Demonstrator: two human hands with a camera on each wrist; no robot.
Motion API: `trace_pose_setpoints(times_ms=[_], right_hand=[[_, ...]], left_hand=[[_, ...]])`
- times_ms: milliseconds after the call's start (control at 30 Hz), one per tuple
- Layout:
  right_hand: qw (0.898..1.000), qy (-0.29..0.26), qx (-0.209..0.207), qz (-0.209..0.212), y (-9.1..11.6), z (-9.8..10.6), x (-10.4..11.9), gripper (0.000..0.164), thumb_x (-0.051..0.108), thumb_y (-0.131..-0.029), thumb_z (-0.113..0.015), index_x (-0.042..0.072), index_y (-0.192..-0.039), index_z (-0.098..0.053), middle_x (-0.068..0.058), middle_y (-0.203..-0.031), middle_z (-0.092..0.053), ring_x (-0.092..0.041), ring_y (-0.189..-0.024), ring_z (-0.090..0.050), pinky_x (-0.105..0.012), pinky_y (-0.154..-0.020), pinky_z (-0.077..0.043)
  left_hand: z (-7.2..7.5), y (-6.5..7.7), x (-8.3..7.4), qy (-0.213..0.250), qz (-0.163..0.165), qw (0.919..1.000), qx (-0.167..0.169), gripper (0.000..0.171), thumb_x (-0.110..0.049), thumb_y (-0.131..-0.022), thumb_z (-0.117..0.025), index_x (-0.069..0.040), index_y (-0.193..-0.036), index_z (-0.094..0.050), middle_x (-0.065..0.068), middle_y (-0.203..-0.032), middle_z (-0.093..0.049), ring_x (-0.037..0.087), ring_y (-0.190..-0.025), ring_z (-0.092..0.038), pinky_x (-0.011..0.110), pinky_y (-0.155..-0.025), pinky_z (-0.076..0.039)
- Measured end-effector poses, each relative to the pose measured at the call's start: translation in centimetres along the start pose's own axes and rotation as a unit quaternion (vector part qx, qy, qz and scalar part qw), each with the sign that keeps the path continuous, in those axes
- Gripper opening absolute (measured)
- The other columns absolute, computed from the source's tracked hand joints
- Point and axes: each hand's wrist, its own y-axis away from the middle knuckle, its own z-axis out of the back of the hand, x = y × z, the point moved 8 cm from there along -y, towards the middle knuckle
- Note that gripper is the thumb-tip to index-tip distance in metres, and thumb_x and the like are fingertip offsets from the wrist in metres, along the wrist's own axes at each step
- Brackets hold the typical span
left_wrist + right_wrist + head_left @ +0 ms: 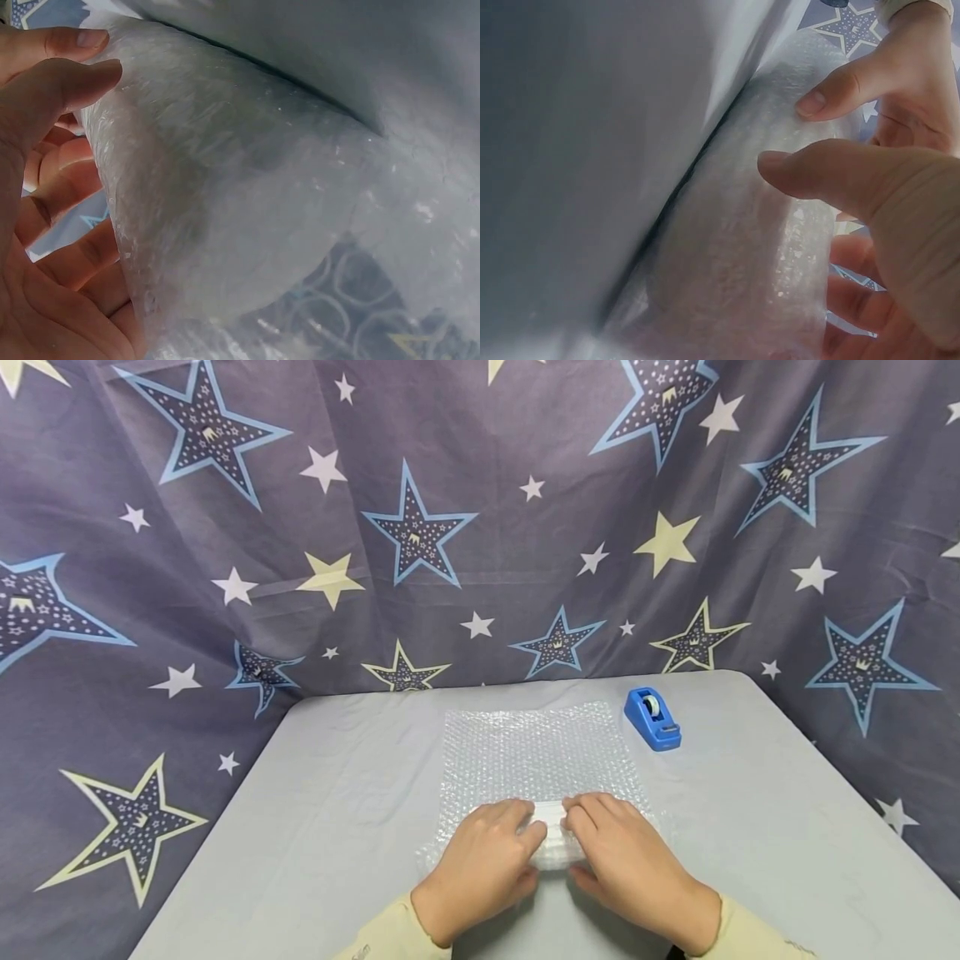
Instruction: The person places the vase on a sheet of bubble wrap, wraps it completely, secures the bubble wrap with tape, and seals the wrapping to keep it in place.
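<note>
The bubble-wrapped bundle (556, 853) lies at three o'clock from the left hand (486, 858), nine from the right hand (632, 862); both hands grip it; flat wrap (532, 752) spreads toward twelve.

Bubble wrap (536, 753) (clear) partly wraps a white object (551, 814)

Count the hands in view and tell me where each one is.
2: the left hand grips the near end of the bubble wrap on its left side; the right hand grips it on the right.
</note>
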Motion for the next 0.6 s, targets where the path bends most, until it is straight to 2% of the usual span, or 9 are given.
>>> trace_pose_setpoints(times_ms=[600], right_hand=[[1.0, -0.001, 0.003, -0.006, -0.23, -0.23, -0.27, 0.064, 0.03, -0.061, -0.095, 0.011, -0.112, -0.062, -0.005, -0.117, -0.066, -0.024, -0.107, -0.063, -0.043, -0.087, -0.054]], left_hand=[[-0.32, -0.12, 0.26, -0.002, 0.01, 0.9999, 0.007, 0.041, -0.035, -0.064, -0.089, -0.017, -0.095, -0.068, 0.003, -0.11, -0.071, 0.02, -0.098, -0.071, 0.037, -0.081, -0.059]])
